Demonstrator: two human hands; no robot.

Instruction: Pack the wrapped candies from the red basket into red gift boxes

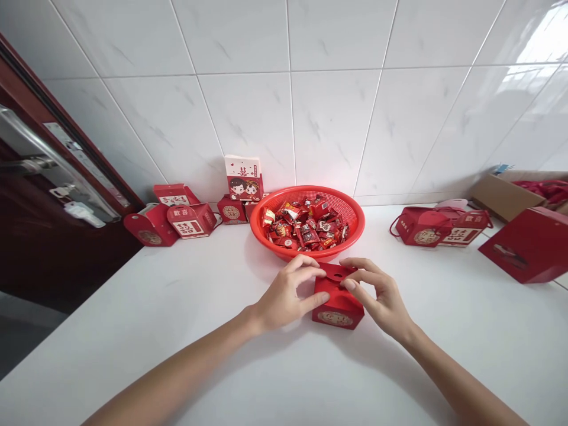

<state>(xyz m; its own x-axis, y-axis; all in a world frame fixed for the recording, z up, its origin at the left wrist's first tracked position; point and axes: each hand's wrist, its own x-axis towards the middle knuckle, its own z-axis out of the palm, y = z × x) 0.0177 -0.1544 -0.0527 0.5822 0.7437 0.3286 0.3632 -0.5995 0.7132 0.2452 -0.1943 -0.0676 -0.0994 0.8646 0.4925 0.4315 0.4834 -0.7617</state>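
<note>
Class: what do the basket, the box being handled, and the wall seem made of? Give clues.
Basket: probably plastic, semi-gloss; thin, perforated sides. Box: likely printed card, smooth; folded panels, thin flap. Wall: apparently glazed ceramic tile; joint lines, bright reflections.

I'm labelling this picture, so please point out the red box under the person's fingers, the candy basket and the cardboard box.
Red box [339, 299]: head view, on its sloping upper panel.
Basket [361, 225]: head view, on its right rim.
Cardboard box [500, 199]: head view, on its side wall.
</note>
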